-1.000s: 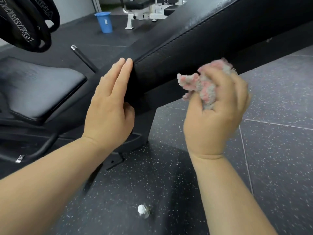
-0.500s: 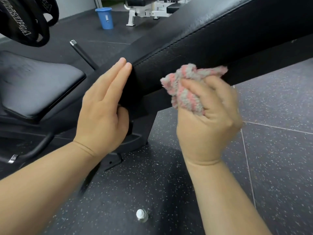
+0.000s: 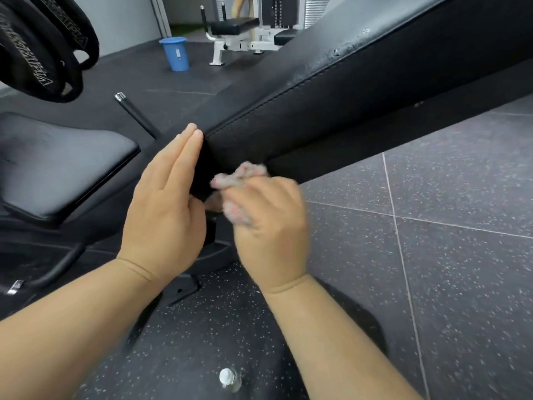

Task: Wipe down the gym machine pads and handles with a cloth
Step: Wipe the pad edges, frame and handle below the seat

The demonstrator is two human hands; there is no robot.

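Nearest, low centre on the dark speckled rubber floor [image 3: 432, 284]: small clear plastic bottle w/ white cap [image 3: 228, 377], upright as far as can be told. Both bare forearms reach up from the bottom edge.

Right hand [image 3: 271, 226] is blurred; fingers curled tight round a bunched pink-and-grey fluffy cloth [image 3: 240, 176], which pokes out above the knuckles and presses against the lower edge of the long black stitched vinyl pad [image 3: 331, 111], near its end.

Left hand [image 3: 164, 215] just beside it, flat, fingers [image 3: 184, 151] straight and pressed together against the pad's end face; thumb tucked under, touching the pad's underside.

Left of the hands: flat black padded seat cushion [image 3: 57, 168], apart from the long pad. Behind it a thin black bar w/ chrome tip [image 3: 134, 114], tilted. Top left: black weight plates w/ white lettering [image 3: 37, 53].

Far bkgd: blue plastic bucket [image 3: 176, 53] on the floor, then a white-framed machine w/ black bench pad [image 3: 239, 33].
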